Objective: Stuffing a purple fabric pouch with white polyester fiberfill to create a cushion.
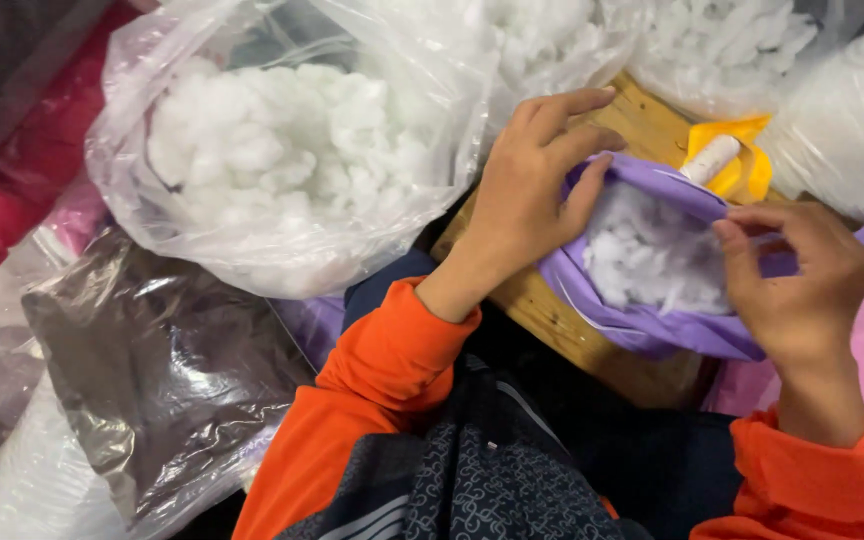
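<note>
Both forearms in orange sleeves rise from the bottom edge toward centre-right of the frame. Left hand point(527, 195) bent at the wrist, fingers curled, thumb and forefinger pinching the upper-left rim of the purple fabric cover point(652, 335). Right hand point(802, 285) at right, fingers narrowed, gripping the cover's right rim; together they hold its mouth open. White stuffing point(647, 255) fills the opening. Cover lies on a wooden board point(552, 310), centre-right. Yellow item with a white roll point(717, 155) just beyond the cover, upper right. Clear bag of white fibre point(282, 160) crowds the upper left, close to the left wrist. Dark plastic bag point(162, 380) lower left. Little free room around the hands.
</note>
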